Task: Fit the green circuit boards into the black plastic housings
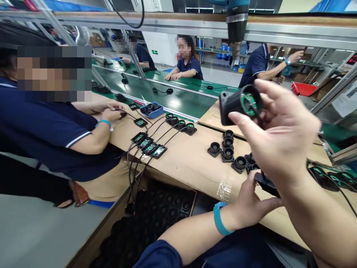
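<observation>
My right hand [279, 137] is raised in front of me, fingers pinched round a black round housing [240, 104] with a green circuit board showing inside its open end. My left hand [251, 203], with a blue wristband, rests low on the cardboard-covered bench [189, 160] and grips a flat black part [266, 183] whose shape is partly hidden behind my right arm. Several empty black housings [228, 149] stand on the bench just beyond my left hand.
Cabled assemblies with green boards [150, 147] lie in a row to the left. A seated co-worker [55, 130] handles parts at the left. A blue tray [152, 109] sits by the green conveyor [173, 96]. A box of black parts [161, 216] stands under the bench. A tool [236, 22] hangs overhead.
</observation>
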Available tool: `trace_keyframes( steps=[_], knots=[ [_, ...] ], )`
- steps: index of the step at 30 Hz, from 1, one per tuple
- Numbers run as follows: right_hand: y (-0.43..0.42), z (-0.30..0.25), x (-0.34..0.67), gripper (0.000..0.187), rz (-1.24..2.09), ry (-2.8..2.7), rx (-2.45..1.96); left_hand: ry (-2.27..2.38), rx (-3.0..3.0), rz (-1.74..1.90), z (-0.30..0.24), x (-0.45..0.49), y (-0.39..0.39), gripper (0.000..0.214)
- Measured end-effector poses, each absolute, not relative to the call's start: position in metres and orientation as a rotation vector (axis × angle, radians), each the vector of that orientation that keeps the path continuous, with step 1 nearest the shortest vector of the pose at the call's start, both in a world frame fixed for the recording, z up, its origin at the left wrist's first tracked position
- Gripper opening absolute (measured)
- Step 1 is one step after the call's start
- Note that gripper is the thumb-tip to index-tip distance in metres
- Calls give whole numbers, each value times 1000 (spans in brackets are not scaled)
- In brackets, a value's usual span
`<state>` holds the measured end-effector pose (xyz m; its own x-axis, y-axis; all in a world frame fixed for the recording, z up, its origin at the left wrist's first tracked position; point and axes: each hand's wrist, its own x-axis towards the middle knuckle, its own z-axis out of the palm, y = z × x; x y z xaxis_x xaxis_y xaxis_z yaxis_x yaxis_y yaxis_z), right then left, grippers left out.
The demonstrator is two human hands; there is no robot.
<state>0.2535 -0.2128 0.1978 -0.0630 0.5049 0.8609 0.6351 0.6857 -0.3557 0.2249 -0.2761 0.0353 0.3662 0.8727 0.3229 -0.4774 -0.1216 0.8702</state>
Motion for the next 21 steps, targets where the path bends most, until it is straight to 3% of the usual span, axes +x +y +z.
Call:
trace_keyframes(
  steps=[3, 7, 12, 17, 21],
  knots=[
    [-181, 193, 229, 52, -79, -1753, -993, 391, 1014, 1063, 31, 200, -268, 50],
    [-125, 173, 204, 62, -10, -1846, -1208, 349, 772, 809, 24, 132, -269, 47],
    [-51, 95, 181, 33, 319, -1927, -1792, 814, 612, 835, 8, 23, -250, 42],
    [-20, 24, 151, 40, 576, -1789, -2047, 1288, 809, 835, -15, -47, -190, 50],
    [-7, 0, 135, 44, 649, -1714, -2049, 1648, 1359, 901, -40, -79, -153, 66]
  ],
)
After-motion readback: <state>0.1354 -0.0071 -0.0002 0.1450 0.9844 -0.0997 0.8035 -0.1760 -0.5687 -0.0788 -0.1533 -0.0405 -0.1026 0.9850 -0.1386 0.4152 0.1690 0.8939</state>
